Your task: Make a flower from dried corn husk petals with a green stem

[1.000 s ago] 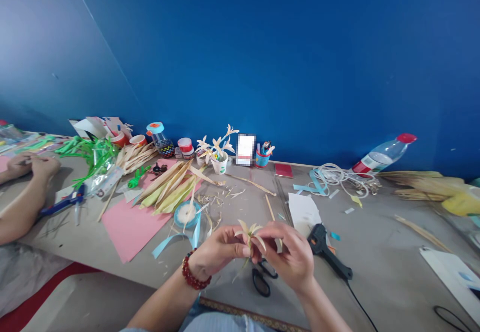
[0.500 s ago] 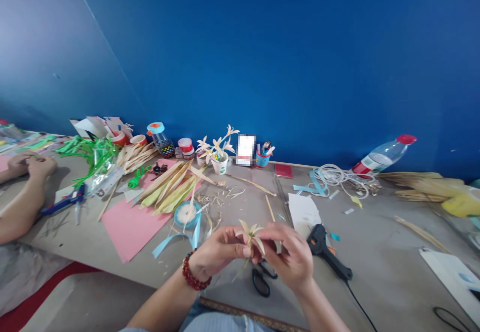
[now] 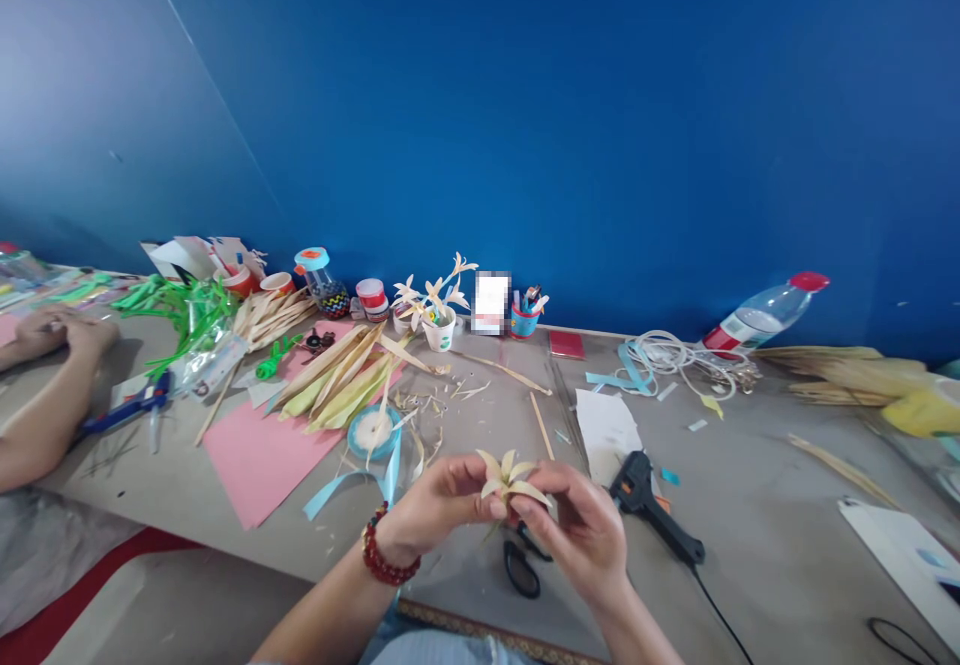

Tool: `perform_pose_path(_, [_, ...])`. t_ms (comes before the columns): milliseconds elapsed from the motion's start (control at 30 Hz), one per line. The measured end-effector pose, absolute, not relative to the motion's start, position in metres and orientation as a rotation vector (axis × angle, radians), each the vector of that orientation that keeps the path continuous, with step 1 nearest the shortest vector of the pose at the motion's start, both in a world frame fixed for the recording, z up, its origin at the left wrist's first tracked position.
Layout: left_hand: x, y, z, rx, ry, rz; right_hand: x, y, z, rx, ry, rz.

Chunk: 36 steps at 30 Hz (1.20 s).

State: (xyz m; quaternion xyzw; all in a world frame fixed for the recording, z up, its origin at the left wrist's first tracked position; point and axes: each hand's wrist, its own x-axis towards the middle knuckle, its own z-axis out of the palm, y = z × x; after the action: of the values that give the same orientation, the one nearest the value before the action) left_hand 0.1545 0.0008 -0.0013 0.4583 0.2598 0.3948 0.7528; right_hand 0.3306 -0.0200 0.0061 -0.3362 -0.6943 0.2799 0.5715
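Note:
A pale cream flower point(image 3: 508, 477) with pointed, curved petals is held up between both hands over the table's near part. My left hand point(image 3: 442, 507), with a red bead bracelet point(image 3: 386, 553) on the wrist, pinches the flower's base from the left. On the other side, the thumb and fingers of my right hand point(image 3: 581, 523) grip the flower at its lower right petals. Black scissors point(image 3: 521, 567) lie below the hands, partly covered by them. Just right of my right hand rests a black glue gun point(image 3: 656, 510).
Beyond the hands stand a white cup point(image 3: 439, 332) of similar flowers and a blue pen cup point(image 3: 525, 319). Corn husks point(image 3: 337, 385) lie on pink paper point(image 3: 255, 460). A bottle point(image 3: 765, 317) leans at right. Another person's hands point(image 3: 64, 330) are at far left.
The flower has turned, its petals now facing more toward the camera and spread wider. My right fingers have lowered around its right side.

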Motion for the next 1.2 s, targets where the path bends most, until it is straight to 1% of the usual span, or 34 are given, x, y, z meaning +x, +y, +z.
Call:
perform_pose_path(200, [0.155,0.002,0.002,1.615,0.714,1.106,0.328,-0.029,0.003,-0.788,-1.563,0.682])
perform_pose_path(400, [0.156,0.001,0.002,1.826,0.752,1.266,0.323,-0.033,-0.004,-0.855,-1.484,0.641])
perform_pose_path(600, [0.158,-0.001,-0.001,1.866,0.749,1.339,0.32,-0.029,-0.006,-0.857,-1.469,0.633])
perform_pose_path(933, [0.16,-0.001,0.001,1.85,0.781,1.361,0.319,-0.028,-0.003,-0.85,-1.499,0.587])
perform_pose_path(1200, [0.163,0.0,-0.012,1.41,0.891,1.273,0.312,-0.024,0.005,-0.915,-1.409,0.603])
